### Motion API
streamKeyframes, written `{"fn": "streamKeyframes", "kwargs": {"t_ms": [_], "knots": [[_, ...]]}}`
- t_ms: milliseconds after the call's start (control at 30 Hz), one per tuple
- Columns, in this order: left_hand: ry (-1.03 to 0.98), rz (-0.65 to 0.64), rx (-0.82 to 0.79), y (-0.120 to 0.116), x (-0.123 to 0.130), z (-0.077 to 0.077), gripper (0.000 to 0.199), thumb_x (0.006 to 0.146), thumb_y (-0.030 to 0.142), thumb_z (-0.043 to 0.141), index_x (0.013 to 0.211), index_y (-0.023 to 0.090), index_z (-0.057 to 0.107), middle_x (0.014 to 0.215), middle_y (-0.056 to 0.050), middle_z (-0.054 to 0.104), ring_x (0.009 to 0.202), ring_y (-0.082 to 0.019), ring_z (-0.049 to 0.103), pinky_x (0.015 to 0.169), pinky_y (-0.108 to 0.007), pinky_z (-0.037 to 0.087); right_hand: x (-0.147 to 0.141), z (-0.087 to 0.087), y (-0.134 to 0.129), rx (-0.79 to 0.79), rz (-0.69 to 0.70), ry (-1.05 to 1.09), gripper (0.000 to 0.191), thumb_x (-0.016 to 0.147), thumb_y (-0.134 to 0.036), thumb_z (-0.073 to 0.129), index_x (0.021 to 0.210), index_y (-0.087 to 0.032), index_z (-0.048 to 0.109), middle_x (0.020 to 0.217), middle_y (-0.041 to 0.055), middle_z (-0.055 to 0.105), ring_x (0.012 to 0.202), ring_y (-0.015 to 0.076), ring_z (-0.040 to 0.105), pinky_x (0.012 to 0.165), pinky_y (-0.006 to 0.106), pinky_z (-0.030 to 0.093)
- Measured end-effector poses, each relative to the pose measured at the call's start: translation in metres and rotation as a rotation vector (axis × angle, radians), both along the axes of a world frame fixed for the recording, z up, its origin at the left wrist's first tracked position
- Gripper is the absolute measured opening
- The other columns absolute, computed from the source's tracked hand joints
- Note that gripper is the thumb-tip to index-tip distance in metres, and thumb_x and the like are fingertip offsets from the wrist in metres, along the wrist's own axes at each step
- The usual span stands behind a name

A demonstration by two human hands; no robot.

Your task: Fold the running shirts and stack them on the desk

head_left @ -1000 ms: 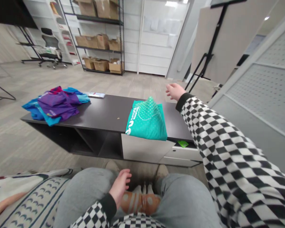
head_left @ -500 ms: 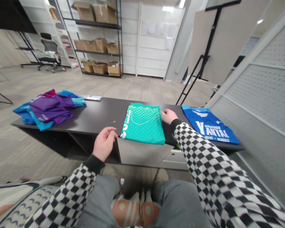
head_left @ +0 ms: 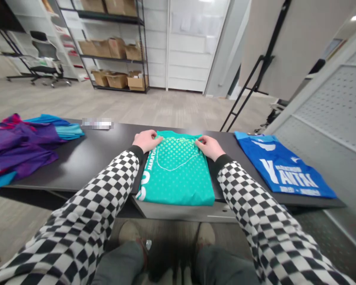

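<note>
A folded teal T-shirt [head_left: 178, 178] with white lettering down its left side and a pale green dotted pattern lies flat on the dark cabinet top [head_left: 106, 158], its near edge at the front rim. My left hand [head_left: 146, 141] pinches the shirt near its far left corner. At the far right part, my right hand [head_left: 210, 147] also has its fingers closed on the fabric. A thin white curved line crosses the shirt's upper half. To the right lies a folded blue T-shirt [head_left: 280, 166] with white print, untouched by either hand.
Heaped purple and blue shirts [head_left: 26, 144] lie at the left end. A flat, blurred-out object [head_left: 97, 123] sits near the back edge. Beyond stand a shelf rack [head_left: 112, 59] with cardboard boxes and a black stand [head_left: 252, 89]. A perforated panel [head_left: 338, 103] borders the right.
My left hand has moved from in front of the cabinet to the shirt's far left corner and closed on it. My view has come closer to the cabinet; my right hand stays at the shirt.
</note>
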State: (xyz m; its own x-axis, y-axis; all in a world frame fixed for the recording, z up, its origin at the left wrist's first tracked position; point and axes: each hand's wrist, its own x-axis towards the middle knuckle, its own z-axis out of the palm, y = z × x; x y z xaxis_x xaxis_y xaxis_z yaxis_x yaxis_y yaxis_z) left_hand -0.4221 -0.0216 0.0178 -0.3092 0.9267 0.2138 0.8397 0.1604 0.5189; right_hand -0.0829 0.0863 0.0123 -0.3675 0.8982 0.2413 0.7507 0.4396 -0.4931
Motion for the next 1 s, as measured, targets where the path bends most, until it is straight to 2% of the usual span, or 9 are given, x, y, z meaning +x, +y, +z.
{"fn": "streamKeyframes", "kwargs": {"t_ms": [133,300,433,600,667,767,833,900,1000], "knots": [[-0.047,-0.047,0.076,0.014,-0.01,-0.007,0.019,0.09,0.04,0.074,0.095,0.022,0.079,0.09,-0.005,0.077,0.09,-0.026,0.069,0.089,-0.038,0.049,0.0,0.001,0.007,-0.015,-0.018,0.033,0.023,0.096,-0.042,0.072,0.093,-0.019,0.077,0.086,0.0064,0.076,0.08,0.0229,0.066,0.078,0.034,0.049],[-0.221,-0.092,0.292,0.025,-0.011,-0.007,0.025,0.096,0.038,0.069,0.108,0.018,0.078,0.089,-0.004,0.073,0.078,-0.02,0.062,0.077,-0.032,0.049,0.003,0.005,0.012,0.104,-0.094,0.131,0.017,0.1,-0.035,0.064,0.092,-0.021,0.071,0.095,0.0079,0.078,0.087,0.0242,0.067,0.084,0.036,0.051],[-0.129,-0.089,0.304,0.036,-0.009,-0.003,0.026,0.098,0.038,0.068,0.11,0.018,0.08,0.092,-0.006,0.074,0.085,-0.022,0.064,0.084,-0.034,0.05,0.005,0.009,0.021,0.121,-0.155,0.035,0.02,0.104,-0.037,0.061,0.094,-0.022,0.069,0.1,0.0092,0.078,0.095,0.0268,0.068,0.09,0.039,0.051],[0.071,-0.002,0.087,0.049,-0.013,-0.006,0.022,0.093,0.042,0.076,0.102,0.024,0.083,0.098,-0.009,0.077,0.106,-0.034,0.068,0.104,-0.048,0.047,0.0,0.005,0.036,0.082,-0.147,-0.166,0.023,0.104,-0.042,0.065,0.095,-0.023,0.073,0.114,0.0129,0.078,0.108,0.0329,0.068,0.1,0.048,0.052],[0.078,0.033,0.065,0.052,-0.016,-0.008,0.026,0.093,0.046,0.076,0.106,0.024,0.082,0.103,-0.011,0.078,0.111,-0.036,0.068,0.108,-0.052,0.046,-0.003,0.001,0.04,0.086,-0.165,-0.19,0.022,0.102,-0.043,0.067,0.104,-0.023,0.076,0.119,0.0146,0.078,0.112,0.0355,0.068,0.103,0.052,0.052],[0.075,0.059,0.102,0.051,-0.019,-0.008,0.031,0.099,0.047,0.067,0.114,0.023,0.08,0.11,-0.013,0.077,0.116,-0.037,0.067,0.11,-0.052,0.046,-0.006,0.0,0.039,0.111,-0.201,-0.147,0.033,0.105,-0.047,0.062,0.123,-0.022,0.075,0.126,0.0177,0.077,0.118,0.0388,0.067,0.108,0.059,0.05],[0.072,0.045,0.176,0.042,-0.017,-0.003,0.036,0.101,0.045,0.062,0.122,0.021,0.079,0.114,-0.014,0.077,0.116,-0.035,0.066,0.11,-0.05,0.047,-0.005,0.005,0.027,0.144,-0.205,-0.093,0.04,0.109,-0.047,0.054,0.133,-0.02,0.072,0.13,0.0193,0.077,0.123,0.0403,0.066,0.11,0.062,0.049],[0.07,-0.017,0.277,0.018,-0.009,0.006,0.04,0.101,0.043,0.06,0.129,0.019,0.076,0.12,-0.015,0.078,0.118,-0.034,0.067,0.111,-0.049,0.049,-0.002,0.015,0.001,0.19,-0.17,-0.037,0.042,0.11,-0.044,0.05,0.137,-0.019,0.071,0.131,0.0194,0.076,0.126,0.04,0.066,0.111,0.061,0.049],[0.078,-0.203,0.392,-0.054,0.01,0.021,0.038,0.103,0.044,0.059,0.127,0.021,0.077,0.126,-0.014,0.079,0.124,-0.034,0.071,0.115,-0.049,0.052,0.01,0.033,-0.066,0.281,0.004,0.033,0.04,0.111,-0.039,0.05,0.138,-0.019,0.072,0.137,0.0183,0.076,0.131,0.0368,0.066,0.116,0.057,0.047]]}}
